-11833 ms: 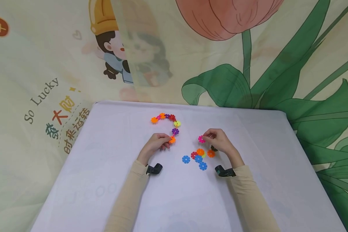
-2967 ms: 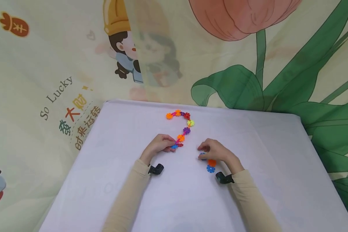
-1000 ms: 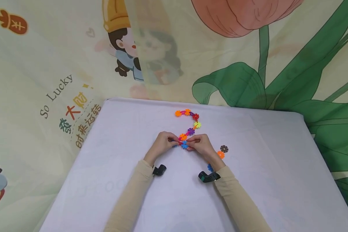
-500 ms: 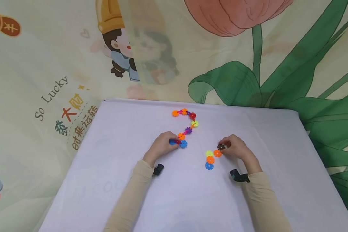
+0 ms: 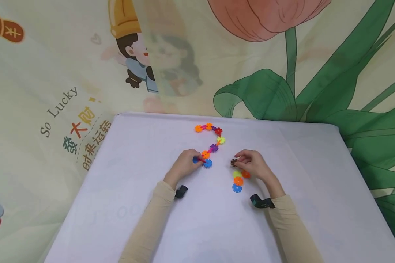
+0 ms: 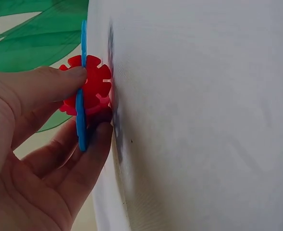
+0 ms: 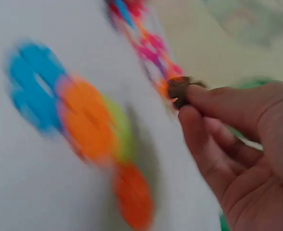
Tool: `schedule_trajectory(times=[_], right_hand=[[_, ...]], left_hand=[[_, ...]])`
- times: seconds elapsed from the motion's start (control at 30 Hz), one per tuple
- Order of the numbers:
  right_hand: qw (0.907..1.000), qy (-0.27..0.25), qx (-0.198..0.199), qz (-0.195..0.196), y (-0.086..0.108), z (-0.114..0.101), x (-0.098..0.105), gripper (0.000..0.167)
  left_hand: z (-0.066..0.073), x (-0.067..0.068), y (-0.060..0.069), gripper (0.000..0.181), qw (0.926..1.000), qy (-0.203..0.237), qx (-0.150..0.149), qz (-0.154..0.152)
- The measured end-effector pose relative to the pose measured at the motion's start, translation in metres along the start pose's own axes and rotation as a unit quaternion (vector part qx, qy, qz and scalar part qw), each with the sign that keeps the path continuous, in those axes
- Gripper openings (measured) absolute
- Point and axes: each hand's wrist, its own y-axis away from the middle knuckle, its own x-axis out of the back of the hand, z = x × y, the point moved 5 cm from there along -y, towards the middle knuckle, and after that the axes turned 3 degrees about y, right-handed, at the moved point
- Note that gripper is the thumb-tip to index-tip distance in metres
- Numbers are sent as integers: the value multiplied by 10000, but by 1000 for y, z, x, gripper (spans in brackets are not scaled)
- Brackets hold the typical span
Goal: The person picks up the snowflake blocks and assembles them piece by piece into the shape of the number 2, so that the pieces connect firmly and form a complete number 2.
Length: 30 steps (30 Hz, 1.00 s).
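A curved chain of interlocking notched plastic discs (image 5: 214, 148) in several colours lies on the white table. My left hand (image 5: 184, 164) pinches its near end at a red disc (image 6: 99, 79), thumb on one side and fingers behind. Blue discs are slotted into that red one; one blue disc (image 5: 208, 163) shows right of the fingertips. My right hand (image 5: 254, 163) holds a dark brown disc (image 7: 178, 90) between thumb and forefinger, above the table and apart from the chain. The right wrist view is blurred.
Below the right hand lie several loose discs: a yellow-green one (image 5: 237, 174), an orange one (image 5: 238, 181) overlapping it, a blue one (image 5: 237, 188), and another orange one (image 5: 246, 174). A printed cloth (image 5: 266, 95) hangs behind the table's far edge.
Over the earlier frames the chain gained red and blue discs at its near end, and the loose pile shrank. Since half a second ago, the right hand has lifted the brown disc and moved left.
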Motion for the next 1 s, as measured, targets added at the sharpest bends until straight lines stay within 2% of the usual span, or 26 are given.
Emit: schedule_trajectory(times=[0.13, 0.23, 0.4, 0.67, 0.83, 0.93, 1.0], right_hand=[[9994, -102, 323, -111, -7, -17, -38, 9], [9984, 5, 544, 124, -10, -20, -52, 4], [9924, 297, 1110, 433, -10, -28, -57, 5], [9847, 855, 1382, 635, -13, -35, -62, 6], [9875, 981, 1130, 499, -13, -37, -61, 6], [9945, 765, 712, 98, -15, -32, -52, 14], [9963, 747, 361, -224, -14, -26, -39, 20]], left_hand=[[-2, -4, -1, 4, 9992, 405, -47, -1], [-6, -9, -3, 4, 9981, 612, -78, -41], [-8, -8, -3, 4, 9970, 770, -81, 63], [-7, -6, -5, 5, 9961, 875, -65, 132], [-5, -7, -5, 5, 9964, 816, 77, 209], [-5, -6, -4, 4, 9968, 746, 139, 258], [-5, -6, -3, 4, 9970, 706, 176, 267]])
